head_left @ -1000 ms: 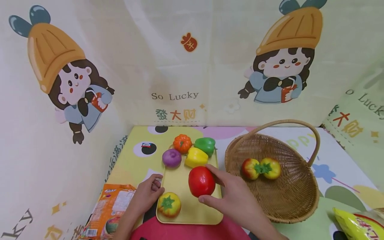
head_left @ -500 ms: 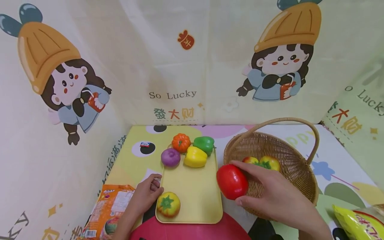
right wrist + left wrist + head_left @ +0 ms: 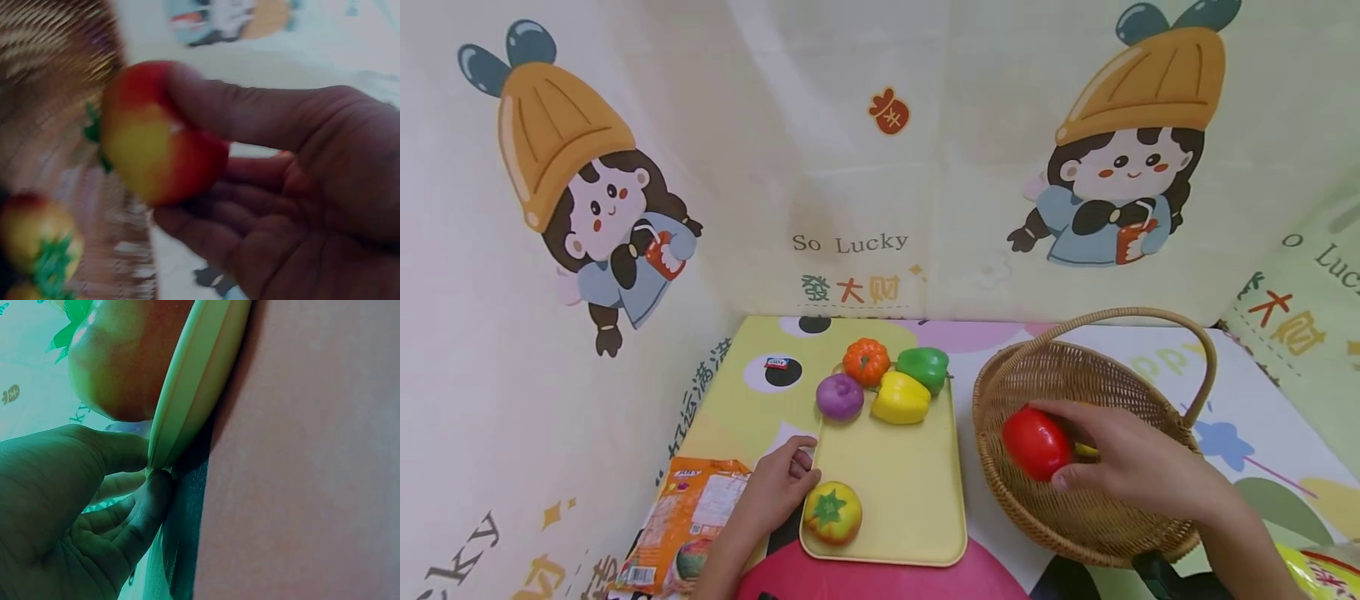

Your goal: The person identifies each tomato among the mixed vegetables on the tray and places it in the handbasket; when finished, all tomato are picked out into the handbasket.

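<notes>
My right hand (image 3: 1131,454) grips a red-and-yellow toy tomato (image 3: 1036,443) between thumb and fingers, over the opening of the wicker basket (image 3: 988,417). In the right wrist view the green leafy top of this tomato (image 3: 156,137) faces the basket. Two similar tomatoes lie inside; one tomato (image 3: 40,237) shows well there, while in the head view my hand mostly hides them. With thumb and finger, my left hand (image 3: 81,512) pinches the left rim of the yellow tray (image 3: 891,492). Beside that hand, another yellow-red tomato (image 3: 833,512) sits in the tray's near-left corner.
At the tray's far end are an orange pumpkin (image 3: 866,362), a purple onion-like vegetable (image 3: 840,397), a yellow pepper (image 3: 901,398) and a green pepper (image 3: 923,369). An orange snack bag (image 3: 688,517) lies left, a yellow bag (image 3: 1318,573) right. The basket's handle (image 3: 1135,313) arches up.
My right hand has carried the tomato from above the tray rightward to over the basket. The left hand stays at the tray's edge. The head view has shifted slightly.
</notes>
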A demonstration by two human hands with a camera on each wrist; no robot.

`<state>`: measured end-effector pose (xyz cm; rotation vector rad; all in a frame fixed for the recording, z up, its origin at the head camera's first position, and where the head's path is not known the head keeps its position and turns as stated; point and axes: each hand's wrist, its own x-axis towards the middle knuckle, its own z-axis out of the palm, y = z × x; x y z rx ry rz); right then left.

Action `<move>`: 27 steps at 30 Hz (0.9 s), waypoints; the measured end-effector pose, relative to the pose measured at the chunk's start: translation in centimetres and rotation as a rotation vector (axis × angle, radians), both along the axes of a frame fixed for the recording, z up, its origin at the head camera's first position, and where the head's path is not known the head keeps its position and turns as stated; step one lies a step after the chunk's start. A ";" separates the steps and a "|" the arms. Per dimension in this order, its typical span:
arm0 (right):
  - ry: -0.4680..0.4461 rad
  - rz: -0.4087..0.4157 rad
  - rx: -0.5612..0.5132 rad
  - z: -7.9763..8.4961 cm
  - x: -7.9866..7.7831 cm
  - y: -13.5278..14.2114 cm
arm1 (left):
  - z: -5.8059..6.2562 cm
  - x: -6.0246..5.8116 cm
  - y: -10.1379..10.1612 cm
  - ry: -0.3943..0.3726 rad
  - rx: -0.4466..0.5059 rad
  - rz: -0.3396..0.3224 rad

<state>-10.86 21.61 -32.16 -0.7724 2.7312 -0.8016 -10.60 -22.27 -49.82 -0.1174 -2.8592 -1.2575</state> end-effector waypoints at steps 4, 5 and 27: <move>0.008 0.096 0.035 -1.3 -1.8 1.3 | 0.1 0.0 0.0 -0.008 -0.008 0.005; 0.004 0.123 0.036 -1.5 -2.2 1.6 | 0.2 0.0 0.0 -0.016 -0.007 0.006; -0.239 0.346 0.131 -4.9 -7.4 1.4 | 0.3 0.3 -0.2 0.011 0.015 -0.010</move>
